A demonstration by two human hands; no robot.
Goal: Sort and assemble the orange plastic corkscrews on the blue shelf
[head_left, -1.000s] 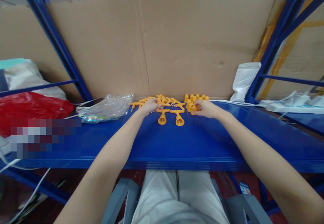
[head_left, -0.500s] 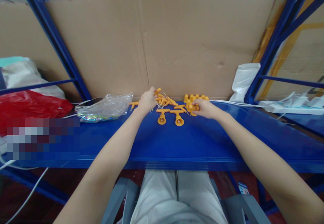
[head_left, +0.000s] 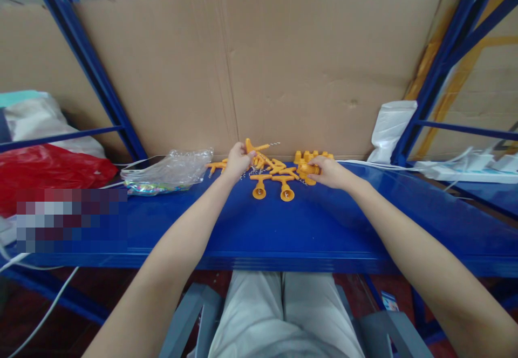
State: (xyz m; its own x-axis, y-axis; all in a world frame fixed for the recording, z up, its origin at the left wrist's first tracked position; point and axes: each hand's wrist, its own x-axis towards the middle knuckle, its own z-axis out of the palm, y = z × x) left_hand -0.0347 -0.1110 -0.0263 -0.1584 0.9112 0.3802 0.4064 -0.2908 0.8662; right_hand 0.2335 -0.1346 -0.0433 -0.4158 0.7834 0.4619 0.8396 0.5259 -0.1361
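My left hand (head_left: 238, 161) is closed on the handle of a yellow T-handled corkscrew (head_left: 259, 147), its metal spiral pointing right. Beneath it lies a pile of similar yellow corkscrews (head_left: 277, 165). On the right, my right hand (head_left: 328, 172) grips a yellow bell-shaped plastic cup (head_left: 308, 169), partly hidden by the fingers. Behind that hand stand several more yellow cups (head_left: 313, 154) in a cluster. Two corkscrews fitted with cups, a left one (head_left: 259, 190) and a right one (head_left: 287, 192), lie in front of the pile, cup mouths toward me.
Everything lies on a blue shelf (head_left: 275, 228) backed by a cardboard sheet (head_left: 291, 67). A clear plastic bag (head_left: 178, 166) and a red bag (head_left: 52, 172) are on the left. A white packet (head_left: 390, 131) and a power strip (head_left: 453, 170) sit at the right.
My left hand has lifted a corkscrew from the pile and moved slightly right, its spiral now showing. The right hand stays almost in place with the cup, which has tilted a little.
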